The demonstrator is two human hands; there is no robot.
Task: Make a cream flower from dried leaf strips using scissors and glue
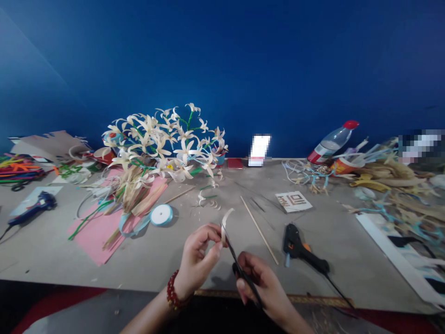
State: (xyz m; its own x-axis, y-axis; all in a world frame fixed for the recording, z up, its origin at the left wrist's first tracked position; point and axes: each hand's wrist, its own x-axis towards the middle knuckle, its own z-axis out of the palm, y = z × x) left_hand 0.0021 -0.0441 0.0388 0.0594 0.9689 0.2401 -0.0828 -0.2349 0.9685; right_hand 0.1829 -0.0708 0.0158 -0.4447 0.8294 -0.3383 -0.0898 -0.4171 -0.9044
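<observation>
Between the thumb and fingers of my left hand (200,255) is a pale, curved petal-like strip (227,221), its tip pointing up. My right hand (260,280) grips black-handled scissors (232,250), whose blades reach up to the strip beside my left fingertips. Whether the blades are parted I cannot tell. Beyond my hands, a few curled pale scraps (212,204) lie on the grey table (194,273). Many cream flowers (184,150) on green stems stand at the back left.
A black glue gun (302,248) lies right of my hands, near a thin wooden stick (259,229). On the left are a ribbon spool (161,215), pink paper (93,239) and a blue glue gun (34,208). A red-capped bottle (330,141) leans at the back right.
</observation>
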